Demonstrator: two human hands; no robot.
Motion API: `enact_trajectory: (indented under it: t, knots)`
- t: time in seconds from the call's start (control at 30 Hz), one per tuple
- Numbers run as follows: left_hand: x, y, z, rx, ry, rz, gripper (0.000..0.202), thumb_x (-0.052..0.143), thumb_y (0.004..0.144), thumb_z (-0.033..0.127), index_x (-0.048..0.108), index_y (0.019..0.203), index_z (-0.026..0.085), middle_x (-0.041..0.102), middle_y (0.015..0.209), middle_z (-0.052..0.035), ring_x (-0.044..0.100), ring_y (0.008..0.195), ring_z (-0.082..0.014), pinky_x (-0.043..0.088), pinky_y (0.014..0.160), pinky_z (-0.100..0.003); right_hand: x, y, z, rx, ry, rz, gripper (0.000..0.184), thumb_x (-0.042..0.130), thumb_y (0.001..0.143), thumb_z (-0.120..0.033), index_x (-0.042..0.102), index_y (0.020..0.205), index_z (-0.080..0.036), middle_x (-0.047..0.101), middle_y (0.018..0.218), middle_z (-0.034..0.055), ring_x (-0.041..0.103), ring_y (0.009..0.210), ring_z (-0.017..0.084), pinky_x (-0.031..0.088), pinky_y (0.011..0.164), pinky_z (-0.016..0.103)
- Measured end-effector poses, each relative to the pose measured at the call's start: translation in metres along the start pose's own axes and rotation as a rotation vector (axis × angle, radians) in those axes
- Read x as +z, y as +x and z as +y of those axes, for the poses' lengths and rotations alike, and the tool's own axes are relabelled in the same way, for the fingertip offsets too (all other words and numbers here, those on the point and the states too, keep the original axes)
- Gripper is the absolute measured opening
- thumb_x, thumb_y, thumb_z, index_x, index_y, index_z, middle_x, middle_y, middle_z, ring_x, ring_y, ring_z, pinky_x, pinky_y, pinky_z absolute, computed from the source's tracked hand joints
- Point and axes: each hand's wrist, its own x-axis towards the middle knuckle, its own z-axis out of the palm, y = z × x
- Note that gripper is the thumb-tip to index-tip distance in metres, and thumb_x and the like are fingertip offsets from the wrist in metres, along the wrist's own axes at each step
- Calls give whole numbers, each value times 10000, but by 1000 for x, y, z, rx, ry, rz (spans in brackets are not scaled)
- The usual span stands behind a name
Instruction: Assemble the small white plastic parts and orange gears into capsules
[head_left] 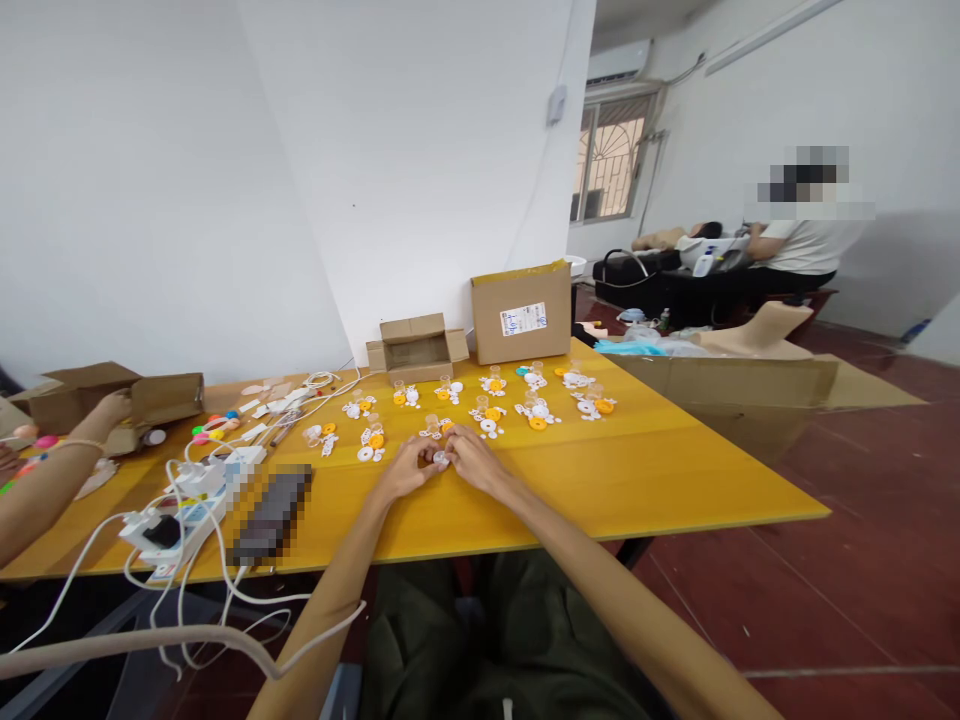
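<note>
Both hands meet over the near middle of the yellow table (570,480). My left hand (407,468) curls its fingers around one side of a small whitish, partly clear piece (441,458). My right hand (469,455) pinches the same piece from the other side; its exact kind is too small to make out. Just beyond my fingers lies a group with a clear cup (433,424) and small white parts. Similar groups spread across the table, with an orange ring (537,424), a white disc (488,426) and a clear cup (311,435) among them.
A large cardboard box (520,315) and a small open box (416,350) stand at the back. To the left are a power strip (202,510) with tangled white cables and a dark phone (272,512). Another person's arm (52,480) reaches into an open carton (169,397).
</note>
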Motion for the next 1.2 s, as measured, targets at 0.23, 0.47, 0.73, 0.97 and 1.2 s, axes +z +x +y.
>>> enact_trajectory:
  t: [0.23, 0.47, 0.73, 0.97, 1.2]
  knots:
    - [1, 0, -1, 16, -18, 4, 151, 642, 833, 349, 678, 839, 203, 591, 743, 1, 527, 772, -170, 463, 781, -314, -1, -3, 3, -68, 21, -4, 189, 558, 818, -40, 575, 731, -207, 603, 949, 45, 567, 936, 182, 471, 835, 302]
    - [1, 1, -1, 3, -25, 1, 143, 644, 822, 346, 661, 830, 205, 591, 746, 3, 529, 776, -171, 469, 788, -314, 1, -6, 7, -122, 4, 12, 177, 548, 850, -59, 598, 777, -212, 604, 964, 48, 561, 942, 185, 474, 857, 320]
    - [2, 1, -1, -3, -12, 5, 164, 646, 822, 369, 662, 816, 206, 599, 750, -2, 523, 757, -170, 470, 773, -314, 2, 0, 5, -117, -12, -13, 165, 579, 830, -68, 596, 773, -222, 605, 952, 40, 565, 901, 190, 478, 812, 317]
    - [0, 0, 1, 9, -12, 3, 162, 643, 824, 366, 671, 829, 206, 598, 749, -2, 523, 756, -169, 466, 787, -316, 1, -3, 5, -110, 4, -5, 188, 536, 844, -49, 599, 781, -215, 619, 990, 50, 567, 939, 188, 477, 848, 323]
    - [1, 0, 0, -7, 7, -3, 221, 636, 825, 430, 679, 858, 216, 605, 759, -8, 523, 765, -181, 471, 799, -324, 2, -4, 7, -107, 1, -5, 191, 541, 845, -44, 599, 785, -216, 609, 970, 48, 562, 942, 192, 468, 847, 317]
